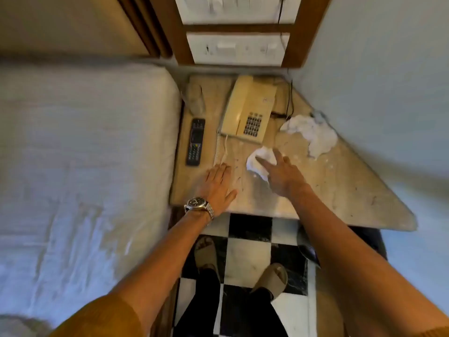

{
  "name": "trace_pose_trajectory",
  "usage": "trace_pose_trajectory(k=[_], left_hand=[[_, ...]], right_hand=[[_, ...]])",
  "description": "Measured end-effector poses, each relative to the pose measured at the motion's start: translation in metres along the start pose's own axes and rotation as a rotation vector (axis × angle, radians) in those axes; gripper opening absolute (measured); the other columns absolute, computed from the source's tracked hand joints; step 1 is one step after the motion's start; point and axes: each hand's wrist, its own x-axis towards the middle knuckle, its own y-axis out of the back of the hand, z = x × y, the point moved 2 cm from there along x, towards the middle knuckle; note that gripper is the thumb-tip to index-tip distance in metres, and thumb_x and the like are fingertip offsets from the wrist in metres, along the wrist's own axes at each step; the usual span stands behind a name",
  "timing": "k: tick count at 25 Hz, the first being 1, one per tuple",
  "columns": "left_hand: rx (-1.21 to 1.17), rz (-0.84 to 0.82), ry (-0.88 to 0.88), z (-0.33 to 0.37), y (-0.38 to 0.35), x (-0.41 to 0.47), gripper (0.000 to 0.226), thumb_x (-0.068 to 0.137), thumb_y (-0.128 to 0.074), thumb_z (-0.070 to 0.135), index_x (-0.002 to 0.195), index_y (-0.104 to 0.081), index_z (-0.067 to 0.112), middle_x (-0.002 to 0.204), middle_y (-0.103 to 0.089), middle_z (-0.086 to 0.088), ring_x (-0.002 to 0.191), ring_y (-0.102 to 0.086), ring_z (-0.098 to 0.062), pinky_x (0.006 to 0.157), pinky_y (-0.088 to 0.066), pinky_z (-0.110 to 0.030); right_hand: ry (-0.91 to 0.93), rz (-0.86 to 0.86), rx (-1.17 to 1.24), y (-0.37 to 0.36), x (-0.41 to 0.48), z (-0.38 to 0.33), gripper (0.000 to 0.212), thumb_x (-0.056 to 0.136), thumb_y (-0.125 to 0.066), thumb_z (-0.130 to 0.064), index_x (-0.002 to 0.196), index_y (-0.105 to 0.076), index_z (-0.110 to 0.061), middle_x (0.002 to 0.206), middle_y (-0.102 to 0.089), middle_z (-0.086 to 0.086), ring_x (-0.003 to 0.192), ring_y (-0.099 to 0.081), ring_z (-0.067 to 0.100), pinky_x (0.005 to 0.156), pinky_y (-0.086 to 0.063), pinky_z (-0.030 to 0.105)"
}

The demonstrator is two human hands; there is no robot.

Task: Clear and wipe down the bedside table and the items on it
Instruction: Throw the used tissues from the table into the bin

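1. The beige marble-topped bedside table [340, 186] is still loaded. A cream corded telephone [247, 110] sits toward its back edge, a black remote control [195, 142] lies along the left edge, and a clear drinking glass [195, 98] stands in the back left corner.
2. The left hand [217, 184] lies flat with straight fingers near the front edge, probably as a brace.
3. The right hand [283, 175], fingers spread wide, touches a small crumpled white paper wad [261, 158] mid-table, likely to gather it.
4. A larger crumpled white wad [313, 132] lies at the right edge.

Cream telephone [247, 110], black remote [195, 142], black-white checkered floor [250, 244].
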Motion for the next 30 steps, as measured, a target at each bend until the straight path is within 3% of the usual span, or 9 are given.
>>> trace_pose_trajectory(k=[3,7,11,14,16,18,21,26,30], left_hand=[[0.037,0.039,0.034,0.016,-0.063,0.018,0.082,0.096,-0.03,0.059,0.154,-0.028,0.001,0.161,-0.03,-0.02,0.149,-0.029,-0.036,0.122,-0.024,-0.048],[0.019,0.113,0.044,0.042,-0.084,0.04,0.083,0.099,-0.031,0.061,0.154,-0.027,0.0,0.163,-0.025,-0.022,0.151,-0.023,-0.038,0.123,-0.019,-0.05],[-0.039,0.12,0.091,0.066,-0.081,0.056,0.085,0.1,-0.031,0.063,0.158,-0.018,0.003,0.167,-0.014,-0.017,0.154,-0.013,-0.034,0.125,-0.011,-0.047],[-0.031,0.134,0.077,0.078,-0.092,0.061,0.088,0.099,-0.028,0.066,0.158,-0.014,0.003,0.167,-0.008,-0.018,0.155,-0.007,-0.033,0.125,-0.007,-0.047],[-0.011,0.174,0.056,0.082,-0.101,0.066,0.091,0.098,-0.027,0.068,0.158,-0.012,0.002,0.167,-0.007,-0.019,0.155,-0.006,-0.034,0.125,-0.004,-0.047],[0.015,0.223,0.038,0.077,-0.104,0.066,0.093,0.097,-0.026,0.069,0.158,-0.012,0.0,0.167,-0.009,-0.021,0.155,-0.008,-0.035,0.126,-0.004,-0.049],[0.024,0.291,0.037,0.072,-0.11,0.068,0.096,0.096,-0.027,0.07,0.158,-0.015,-0.002,0.166,-0.012,-0.023,0.154,-0.011,-0.036,0.126,-0.006,-0.051],[-0.006,0.284,0.028,0.074,-0.109,0.068,0.096,0.095,-0.025,0.07,0.157,-0.015,-0.003,0.166,-0.013,-0.022,0.155,-0.01,-0.036,0.126,-0.002,-0.048],[-0.002,0.303,0.024,0.071,-0.109,0.069,0.097,0.094,-0.026,0.07,0.158,-0.012,-0.003,0.166,-0.011,-0.022,0.155,-0.008,-0.035,0.127,-0.002,-0.048]], right_hand=[[0.072,0.101,-0.086,-0.043,0.033,0.019,0.052,0.1,-0.047,-0.029,0.151,-0.039,-0.029,0.16,-0.023,0.021,0.131,-0.039,0.049,0.1,-0.044,0.054],[0.032,0.386,0.166,-0.068,0.011,0.047,0.023,0.088,-0.06,-0.012,0.109,-0.063,-0.004,0.114,-0.056,0.022,0.096,-0.058,0.042,0.074,-0.053,0.047],[-0.491,0.716,0.581,-0.095,-0.098,0.085,0.018,0.091,-0.06,-0.015,0.104,-0.057,-0.002,0.114,-0.054,0.018,0.085,-0.052,0.021,0.07,-0.04,0.026],[-0.91,0.881,0.747,-0.14,-0.177,0.102,0.019,0.09,-0.062,-0.012,0.101,-0.054,0.001,0.112,-0.053,0.022,0.094,-0.054,0.029,0.072,-0.033,0.015],[-1.056,0.8,0.773,-0.184,-0.197,0.128,0.016,0.092,-0.06,-0.006,0.104,-0.054,0.003,0.117,-0.052,0.025,0.1,-0.056,0.034,0.072,-0.032,0.014],[-1.143,0.422,0.828,-0.233,-0.198,0.156,0.024,0.092,-0.061,-0.008,0.114,-0.057,0.001,0.125,-0.054,0.024,0.108,-0.058,0.039,0.081,-0.045,0.029],[-1.104,0.071,0.837,-0.261,-0.193,0.176,0.027,0.09,-0.062,-0.014,0.115,-0.065,-0.006,0.121,-0.064,0.02,0.109,-0.063,0.038,0.092,-0.054,0.043],[-0.515,0.798,0.511,-0.132,-0.138,0.134,0.014,0.095,-0.056,-0.012,0.083,-0.063,-0.012,0.078,-0.061,-0.002,0.063,-0.051,0.01,0.056,-0.041,0.021],[-0.329,0.861,0.42,-0.028,-0.033,0.119,0.009,0.094,-0.055,-0.018,0.092,-0.063,-0.013,0.089,-0.063,0.0,0.066,-0.055,0.014,0.052,-0.03,0.019]])
